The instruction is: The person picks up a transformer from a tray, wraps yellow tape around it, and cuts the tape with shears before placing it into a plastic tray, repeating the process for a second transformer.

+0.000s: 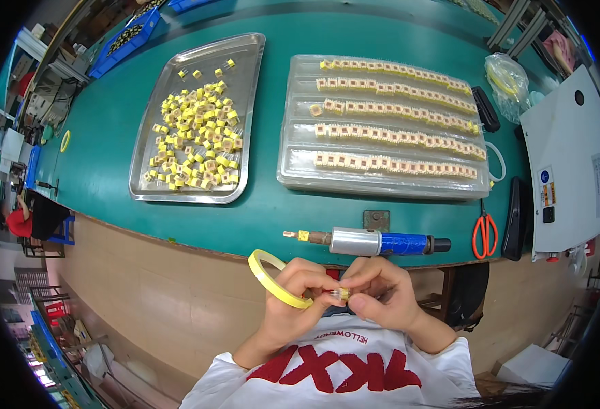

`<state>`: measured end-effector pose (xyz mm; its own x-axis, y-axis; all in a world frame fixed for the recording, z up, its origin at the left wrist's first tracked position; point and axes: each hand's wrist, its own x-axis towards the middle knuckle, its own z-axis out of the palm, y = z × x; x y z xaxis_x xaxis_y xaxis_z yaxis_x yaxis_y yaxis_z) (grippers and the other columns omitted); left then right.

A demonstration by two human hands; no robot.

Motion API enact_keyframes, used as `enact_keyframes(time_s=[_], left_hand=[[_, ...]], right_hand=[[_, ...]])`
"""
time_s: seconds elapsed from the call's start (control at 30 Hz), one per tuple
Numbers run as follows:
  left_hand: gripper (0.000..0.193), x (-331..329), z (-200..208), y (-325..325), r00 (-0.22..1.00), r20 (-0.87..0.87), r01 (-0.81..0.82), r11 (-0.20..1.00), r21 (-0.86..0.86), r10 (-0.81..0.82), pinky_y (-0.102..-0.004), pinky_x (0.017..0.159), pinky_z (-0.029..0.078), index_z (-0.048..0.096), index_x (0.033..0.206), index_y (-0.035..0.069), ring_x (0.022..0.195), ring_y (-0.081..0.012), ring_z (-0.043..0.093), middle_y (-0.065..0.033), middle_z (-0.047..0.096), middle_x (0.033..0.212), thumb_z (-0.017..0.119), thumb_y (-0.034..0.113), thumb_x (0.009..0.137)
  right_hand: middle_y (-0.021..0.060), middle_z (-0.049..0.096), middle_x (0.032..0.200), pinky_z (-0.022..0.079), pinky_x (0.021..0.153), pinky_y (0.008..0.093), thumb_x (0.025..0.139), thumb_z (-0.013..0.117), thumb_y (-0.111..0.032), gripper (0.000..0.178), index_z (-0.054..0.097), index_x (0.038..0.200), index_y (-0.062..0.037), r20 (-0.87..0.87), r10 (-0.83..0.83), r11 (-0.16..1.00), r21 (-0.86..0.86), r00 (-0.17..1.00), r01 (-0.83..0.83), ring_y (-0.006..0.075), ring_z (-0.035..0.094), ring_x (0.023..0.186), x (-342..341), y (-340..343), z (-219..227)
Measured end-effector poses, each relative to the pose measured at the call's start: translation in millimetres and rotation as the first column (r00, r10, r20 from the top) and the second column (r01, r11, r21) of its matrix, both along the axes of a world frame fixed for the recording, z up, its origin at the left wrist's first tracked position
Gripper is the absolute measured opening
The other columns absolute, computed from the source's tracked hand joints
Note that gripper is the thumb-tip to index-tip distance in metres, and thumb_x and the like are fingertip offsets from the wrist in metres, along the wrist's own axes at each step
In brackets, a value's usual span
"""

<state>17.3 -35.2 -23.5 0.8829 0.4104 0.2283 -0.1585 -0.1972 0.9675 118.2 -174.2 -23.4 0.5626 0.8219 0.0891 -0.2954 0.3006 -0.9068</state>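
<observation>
Close to my body, just below the table's front edge, both hands meet at a small yellow-taped coil part with pins point(341, 294). My left hand point(293, 300) is closed, its fingertips on the left side of the part. A roll of yellow tape point(281, 292) hangs around the fingers of that hand. My right hand point(387, 293) pinches the other side between thumb and fingers, which partly cover it. Just beyond my hands lies a silver and blue cylindrical tool point(388, 242), with a yellow band near its narrow left tip.
On the green table point(204, 221), a metal tray point(250, 109) holds a heap of yellow-taped coil parts. A clear plastic tray point(300, 184) carries rows of pale coil parts. Orange-handled scissors point(485, 236), a small metal block point(376, 219) and a white machine point(562, 163) stand right.
</observation>
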Motion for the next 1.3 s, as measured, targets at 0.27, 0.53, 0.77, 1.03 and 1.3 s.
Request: enact_keyframes(time_s=[0.27,0.53,0.77,1.03,1.3], left_hand=[[0.019,-2,0,1,1.000,0.007,-0.029,0.999,0.034,0.028,-0.0243,0.060,0.050,0.064,0.092,0.002,0.074,-0.0141,0.059,-0.0074,0.055,0.090,0.073,-0.002,0.076],[0.019,0,1,2,1.000,0.007,-0.021,0.996,0.091,0.020,-0.0254,0.060,0.049,0.065,0.091,0.003,0.072,-0.0150,0.058,-0.0061,0.056,0.086,0.075,-0.001,0.075],[0.020,-2,3,4,1.000,-0.019,-0.024,0.998,0.060,0.025,-0.0252,0.059,0.047,0.065,0.090,0.003,0.072,-0.0136,0.057,-0.0065,0.056,0.085,0.074,-0.003,0.074],[0.020,-2,-7,11,0.988,0.049,0.154,0.945,-0.288,-0.146,-0.0218,0.059,0.042,0.061,0.089,0.001,0.070,-0.0111,0.053,-0.0078,0.055,0.089,0.071,-0.007,0.073],[0.022,-4,-2,17,0.998,-0.007,0.064,0.995,-0.082,-0.065,-0.0239,0.060,0.049,0.062,0.090,0.001,0.072,-0.0114,0.057,-0.0082,0.054,0.091,0.074,-0.005,0.072]], right_hand=[[0.0102,0.057,0.101,0.046,0.071,0.0227,0.087,0.059,0.004,0.019,0.056,0.105,0.0014,-0.183,0.101,0.995,0.036,0.978,-0.096,0.0102,0.057,0.086,2,-3,-6],[0.0050,0.057,0.093,0.037,0.060,0.0192,0.082,0.061,0.005,0.020,0.058,0.100,-0.0011,-0.179,0.121,0.991,-0.042,0.976,-0.130,0.0036,0.047,0.070,7,-2,-10],[0.0055,0.058,0.092,0.037,0.056,0.0182,0.081,0.062,0.006,0.020,0.057,0.100,-0.0004,-0.024,0.033,0.994,-0.107,0.999,-0.035,0.0037,0.048,0.066,3,0,3],[0.0157,0.064,0.088,0.047,0.063,0.0251,0.078,0.072,-0.002,0.017,0.065,0.094,0.0016,0.217,0.057,0.998,-0.003,0.975,-0.058,0.0165,0.060,0.074,14,3,-4],[0.0140,0.065,0.083,0.048,0.062,0.0250,0.081,0.071,-0.006,0.018,0.065,0.095,0.0026,0.261,0.025,0.999,-0.049,0.965,-0.012,0.0168,0.061,0.070,12,11,-3]])
